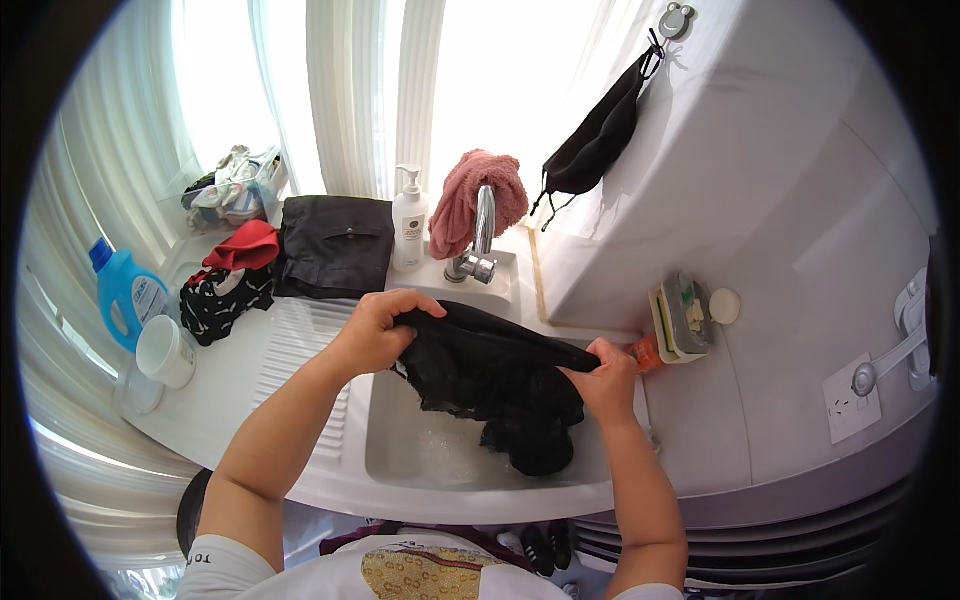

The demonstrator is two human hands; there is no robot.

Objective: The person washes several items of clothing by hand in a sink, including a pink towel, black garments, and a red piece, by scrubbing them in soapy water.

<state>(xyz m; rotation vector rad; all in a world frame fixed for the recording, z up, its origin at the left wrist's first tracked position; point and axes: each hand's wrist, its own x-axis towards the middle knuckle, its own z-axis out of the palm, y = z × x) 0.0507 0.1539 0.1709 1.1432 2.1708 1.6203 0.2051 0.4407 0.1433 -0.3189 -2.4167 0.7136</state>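
Note:
A black, wet-looking cloth garment [490, 370] is stretched between my two hands above the white sink [385, 455]. Its upper edge is pulled out sideways, and its lower part hangs bunched down into the basin. My left hand [388, 325] grips the edge at the left end, fingers curled over it. At the right end, my right hand [605, 378] pinches the same edge with the thumb on top. Some cloudy water or suds show at the bottom of the basin. What kind of garment it is, I cannot tell.
Behind the sink stands a chrome faucet [484, 235] with a pink towel [475, 195] over it, beside a white pump bottle [410, 220]. Left are a folded dark garment [335, 245], a blue detergent bottle [130, 290] and a white tub [166, 352]. A wall caddy [680, 320] hangs right.

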